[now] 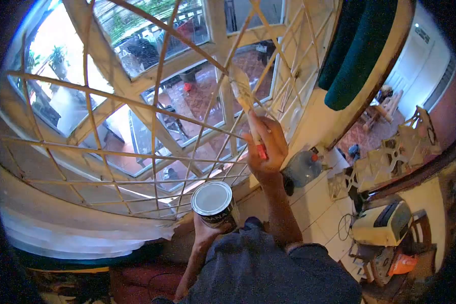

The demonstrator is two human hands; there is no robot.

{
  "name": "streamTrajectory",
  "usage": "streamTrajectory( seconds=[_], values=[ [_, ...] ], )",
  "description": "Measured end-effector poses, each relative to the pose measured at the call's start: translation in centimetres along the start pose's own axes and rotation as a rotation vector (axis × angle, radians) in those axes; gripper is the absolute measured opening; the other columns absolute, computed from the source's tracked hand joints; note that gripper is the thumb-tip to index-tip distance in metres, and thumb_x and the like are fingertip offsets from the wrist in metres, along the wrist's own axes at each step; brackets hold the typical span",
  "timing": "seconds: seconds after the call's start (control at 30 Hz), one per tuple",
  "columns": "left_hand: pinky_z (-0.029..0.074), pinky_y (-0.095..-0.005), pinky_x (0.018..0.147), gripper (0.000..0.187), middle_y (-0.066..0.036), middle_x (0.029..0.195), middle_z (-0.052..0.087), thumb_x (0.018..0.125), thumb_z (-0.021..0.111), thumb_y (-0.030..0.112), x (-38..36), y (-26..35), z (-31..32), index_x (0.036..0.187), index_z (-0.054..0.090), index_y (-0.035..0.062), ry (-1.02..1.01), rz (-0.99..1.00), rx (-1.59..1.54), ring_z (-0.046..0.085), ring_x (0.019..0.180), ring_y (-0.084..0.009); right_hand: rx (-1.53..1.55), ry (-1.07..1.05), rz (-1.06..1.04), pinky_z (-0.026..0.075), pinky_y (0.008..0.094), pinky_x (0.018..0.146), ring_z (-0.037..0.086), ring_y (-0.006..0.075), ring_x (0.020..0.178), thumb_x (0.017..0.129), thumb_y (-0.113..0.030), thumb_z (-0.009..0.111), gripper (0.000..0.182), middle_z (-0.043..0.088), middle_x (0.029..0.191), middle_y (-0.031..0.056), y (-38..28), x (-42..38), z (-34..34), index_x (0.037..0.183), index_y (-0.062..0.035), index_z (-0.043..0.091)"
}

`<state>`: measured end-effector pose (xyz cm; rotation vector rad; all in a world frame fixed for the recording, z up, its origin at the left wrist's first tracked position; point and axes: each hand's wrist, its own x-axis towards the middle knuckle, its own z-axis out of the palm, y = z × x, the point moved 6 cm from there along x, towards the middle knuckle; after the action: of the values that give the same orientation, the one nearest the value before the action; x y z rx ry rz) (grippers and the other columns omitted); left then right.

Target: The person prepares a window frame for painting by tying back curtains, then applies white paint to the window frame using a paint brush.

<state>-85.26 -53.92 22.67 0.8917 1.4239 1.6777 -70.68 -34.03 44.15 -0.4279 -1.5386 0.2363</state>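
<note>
At twelve o'clock, right hand (pixel 266 149) clamps paintbrush (pixel 245 101) on window grille (pixel 157 116), bars mostly coated; left hand (pixel 203 234) grips paint can (pixel 213 201) at six

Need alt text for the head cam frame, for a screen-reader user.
A person's right hand holds a paintbrush against a cream window grille, while the left hand holds a paint can below it. A water jug stands on the tiled floor to the right.
</note>
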Motion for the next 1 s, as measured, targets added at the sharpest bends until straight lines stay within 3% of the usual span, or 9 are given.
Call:
streamTrajectory(
  seconds=[0.03,0.07,0.3,0.43,0.47,0.6,0.77,1.0],
  values=[
    [0.045,-0.0371,0.103,0.105,-0.010,0.128,0.056,0.050,0.097,0.019,0.1,1.3,0.2,0.135,0.039,0.0009,0.002,0.043,0.027,0.056,0.118,-0.0228,0.010,-0.017,0.004,0.052,0.0408,0.082,0.064,0.0339,0.089,0.076,-0.004,0.073,0.040,0.066,0.100,0.0163,0.1,-0.3,0.2,0.116,-0.0013,0.068],
    [0.044,-0.0373,0.103,0.106,-0.010,0.128,0.055,0.049,0.097,0.019,0.2,2.1,0.4,0.136,0.038,0.0013,0.007,0.085,0.054,0.056,0.118,-0.0230,0.022,-0.035,0.021,0.050,0.0382,0.088,0.063,0.0323,0.098,0.086,-0.008,0.066,0.030,0.064,0.105,0.0190,0.5,-0.5,-0.1,0.115,0.0020,0.066],
    [0.043,-0.0378,0.104,0.109,-0.010,0.129,0.054,0.048,0.097,0.017,0.5,2.4,1.0,0.138,0.036,0.0035,-0.005,0.129,-0.043,0.054,0.120,-0.0226,0.192,0.061,0.047,0.048,0.0386,0.094,0.060,0.0295,0.109,0.091,-0.019,0.062,0.032,0.065,0.112,0.0182,3.5,0.5,-0.7,0.115,0.0021,0.066],
    [0.045,-0.0390,0.104,0.104,-0.011,0.128,0.057,0.049,0.097,0.020,0.2,1.9,1.3,0.135,0.041,0.0017,0.032,0.169,-0.103,0.057,0.117,-0.0226,0.030,0.008,0.021,0.050,0.0366,0.091,0.063,0.0306,0.103,0.091,-0.011,0.065,0.028,0.065,0.115,0.0192,2.1,0.7,0.5,0.114,0.0035,0.067],
    [0.045,-0.0395,0.104,0.102,-0.011,0.127,0.059,0.049,0.096,0.022,0.3,1.9,1.4,0.134,0.044,0.0007,0.050,0.177,-0.126,0.059,0.116,-0.0227,-0.036,0.040,-0.066,0.052,0.0363,0.089,0.065,0.0307,0.102,0.089,-0.006,0.065,0.025,0.066,0.111,0.0190,1.1,0.7,0.6,0.113,0.0035,0.068],
    [0.046,-0.0400,0.104,0.105,-0.011,0.128,0.058,0.047,0.097,0.021,0.3,3.1,2.2,0.135,0.042,0.0011,0.006,0.145,-0.110,0.059,0.116,-0.0231,-0.119,0.059,-0.162,0.055,0.0372,0.086,0.067,0.0327,0.100,0.087,-0.004,0.066,0.026,0.067,0.109,0.0206,-3.4,1.4,1.9,0.111,0.0048,0.068],
    [0.046,-0.0403,0.103,0.110,-0.011,0.129,0.057,0.047,0.097,0.018,0.3,3.0,2.3,0.138,0.038,0.0020,0.035,0.189,-0.122,0.059,0.116,-0.0232,-0.160,0.016,-0.169,0.055,0.0382,0.085,0.067,0.0329,0.100,0.089,-0.005,0.065,0.024,0.067,0.109,0.0215,-0.8,-1.3,0.9,0.111,0.0048,0.067],
    [0.047,-0.0413,0.104,0.107,-0.011,0.132,0.055,0.053,0.096,0.014,0.6,2.1,3.1,0.141,0.035,0.0056,-0.013,0.144,-0.234,0.057,0.119,-0.0231,-0.107,0.020,-0.196,0.055,0.0378,0.086,0.067,0.0331,0.100,0.089,-0.002,0.063,0.022,0.067,0.110,0.0207,-3.6,1.2,1.4,0.110,0.0041,0.068]
  ],
)
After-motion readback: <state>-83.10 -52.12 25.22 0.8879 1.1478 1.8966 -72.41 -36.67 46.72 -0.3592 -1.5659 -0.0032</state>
